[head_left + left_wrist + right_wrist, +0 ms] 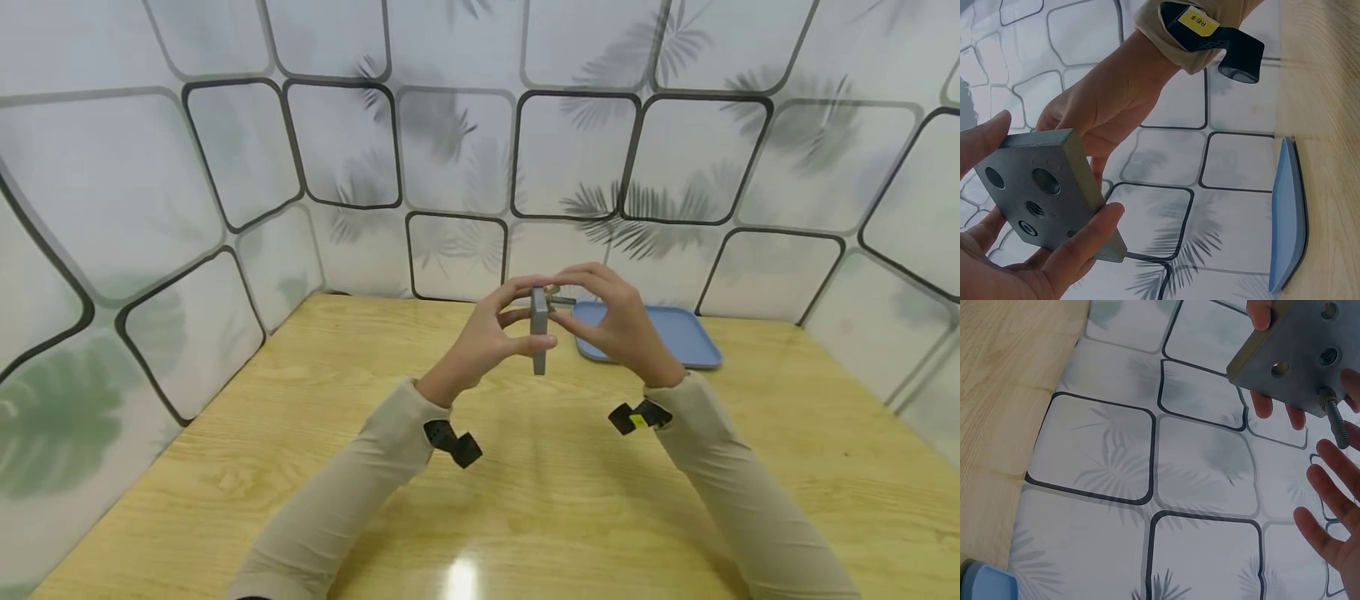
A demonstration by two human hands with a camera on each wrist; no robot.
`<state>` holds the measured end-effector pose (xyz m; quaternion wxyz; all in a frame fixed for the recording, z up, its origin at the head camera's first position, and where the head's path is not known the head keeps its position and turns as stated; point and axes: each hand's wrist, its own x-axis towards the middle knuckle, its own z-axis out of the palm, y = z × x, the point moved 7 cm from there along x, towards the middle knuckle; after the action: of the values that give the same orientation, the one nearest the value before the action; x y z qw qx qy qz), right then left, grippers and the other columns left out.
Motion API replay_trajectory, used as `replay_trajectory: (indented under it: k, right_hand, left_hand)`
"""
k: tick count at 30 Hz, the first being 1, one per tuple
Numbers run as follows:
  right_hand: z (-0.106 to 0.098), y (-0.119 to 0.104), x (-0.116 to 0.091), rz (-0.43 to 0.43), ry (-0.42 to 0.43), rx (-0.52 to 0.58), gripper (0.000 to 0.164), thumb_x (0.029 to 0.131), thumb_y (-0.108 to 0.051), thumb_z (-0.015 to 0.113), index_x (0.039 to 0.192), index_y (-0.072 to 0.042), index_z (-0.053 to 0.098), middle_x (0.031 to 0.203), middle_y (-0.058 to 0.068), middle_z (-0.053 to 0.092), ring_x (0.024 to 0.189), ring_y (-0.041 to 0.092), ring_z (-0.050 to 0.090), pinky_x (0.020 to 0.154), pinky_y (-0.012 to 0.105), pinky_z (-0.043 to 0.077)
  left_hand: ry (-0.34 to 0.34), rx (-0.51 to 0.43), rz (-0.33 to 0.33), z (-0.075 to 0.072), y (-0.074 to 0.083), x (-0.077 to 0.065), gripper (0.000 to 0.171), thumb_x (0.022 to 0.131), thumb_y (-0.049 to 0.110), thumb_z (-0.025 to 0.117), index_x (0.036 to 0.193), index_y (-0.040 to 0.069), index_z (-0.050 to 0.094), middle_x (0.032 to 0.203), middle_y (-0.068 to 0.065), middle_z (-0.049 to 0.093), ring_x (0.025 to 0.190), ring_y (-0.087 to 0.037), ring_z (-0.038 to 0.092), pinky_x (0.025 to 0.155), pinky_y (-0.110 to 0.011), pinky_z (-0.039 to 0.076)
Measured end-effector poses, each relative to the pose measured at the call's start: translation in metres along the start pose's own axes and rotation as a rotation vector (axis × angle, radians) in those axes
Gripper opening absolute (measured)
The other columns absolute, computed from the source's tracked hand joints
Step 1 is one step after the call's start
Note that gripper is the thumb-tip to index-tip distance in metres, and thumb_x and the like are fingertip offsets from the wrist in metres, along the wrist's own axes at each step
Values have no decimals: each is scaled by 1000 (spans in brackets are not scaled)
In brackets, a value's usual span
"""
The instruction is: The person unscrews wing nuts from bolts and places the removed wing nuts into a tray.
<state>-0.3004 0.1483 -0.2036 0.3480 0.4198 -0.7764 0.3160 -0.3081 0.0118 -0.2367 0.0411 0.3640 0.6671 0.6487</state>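
A grey metal block with several round holes is held upright in front of me. My left hand grips it by its edges, thumb on the near side and fingers on the far side. From its right-hand face sticks a threaded bolt with a brass-coloured nut close against the block. My right hand has thumb and forefinger around the nut. Its other fingers are spread loosely in the right wrist view. The fingertips at the nut are partly cut off there.
A blue tray lies on the wooden table behind my right hand. A patterned curtain with leaf prints surrounds the table at the back and sides. Small black cameras are strapped to both wrists.
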Motion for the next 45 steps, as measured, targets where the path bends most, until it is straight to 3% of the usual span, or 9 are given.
replay_trajectory:
  k: [7,14,21,29,33,40,45]
  right_hand:
    - [-8,-7,4,-91,57,25,31,71,10,74,101,0,70,106,17,62,98,29,58,92,20,46]
    - [-8,-5,3,-86,45,2,20,72,11,73,86,-3,74,107,17,63,100,28,58,91,41,50]
    - [-6,-3,2,-74,65,22,24,73,11,73,93,1,68,106,17,62,95,27,59,89,24,49]
    - [1,6,1,40,-12,-13,39,78,2,73,116,0,61,114,14,60,106,25,56,91,37,47]
    - [3,6,1,48,-27,5,35,79,2,72,112,-1,64,113,14,60,107,26,56,95,36,47]
    - [-3,-2,3,-36,33,49,28,75,11,71,100,0,69,107,16,62,98,27,58,91,20,46]
    - [-4,-7,3,-74,38,61,17,75,10,71,89,0,72,108,19,62,97,29,58,89,30,49]
  left_hand:
    - [10,3,-2,-1,0,5,61,86,1,63,141,17,41,144,-9,36,128,-37,45,80,-39,58]
    - [13,-3,-5,-2,0,5,61,85,2,64,140,16,42,144,-10,36,130,-40,43,82,-40,57]
    - [5,-2,4,-1,-1,4,63,85,2,64,141,18,41,144,-10,35,128,-38,45,78,-39,58]
    - [17,19,3,-2,1,4,63,85,1,64,141,17,41,145,-9,35,129,-35,44,81,-39,58]
    - [10,5,-7,-2,-1,3,62,85,2,64,141,18,41,145,-9,35,128,-35,45,81,-39,58]
    - [10,-2,-21,-2,-2,4,62,86,1,63,141,17,40,146,-9,34,127,-34,46,82,-39,57]
    - [8,-8,-18,-2,-1,4,62,86,1,63,141,16,40,146,-12,34,127,-34,46,82,-40,57]
